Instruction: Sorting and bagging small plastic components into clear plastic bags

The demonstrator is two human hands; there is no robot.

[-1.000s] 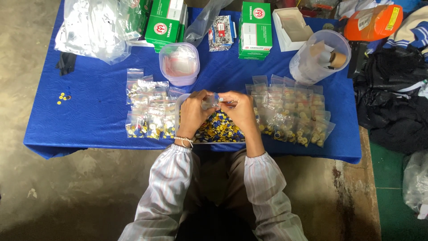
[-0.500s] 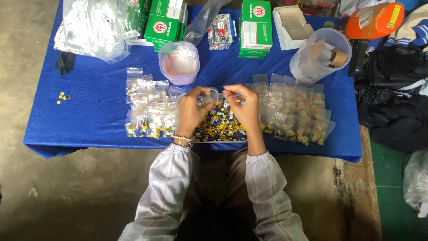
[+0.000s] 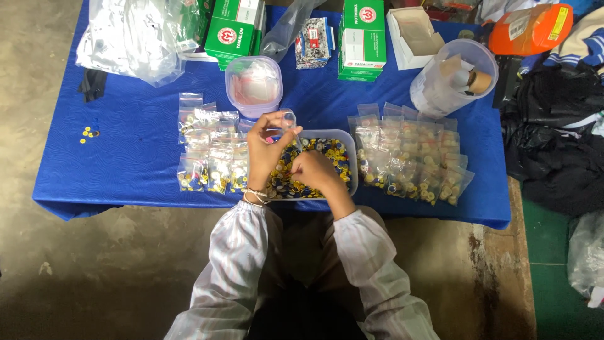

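Tray of buttons [image 3: 336, 154] mid-table [image 3: 126, 164] — filled bags [image 3: 207, 151] left, more bags [image 3: 409, 157] right, boxes [image 3: 362, 38] behind.

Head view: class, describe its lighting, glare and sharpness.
Head view: soft, even daylight; white glare on the clear plastic bags; the tray of coloured buttons and left hand fairly sharp; the right hand slightly soft; the dark clothes lose detail.

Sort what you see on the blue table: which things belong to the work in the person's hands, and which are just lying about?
In use:
left hand holding a small clear bag
right hand in the tray of coloured pieces
filled bags

Lying about:
green boxes
round jar
orange bottle
dark clothes
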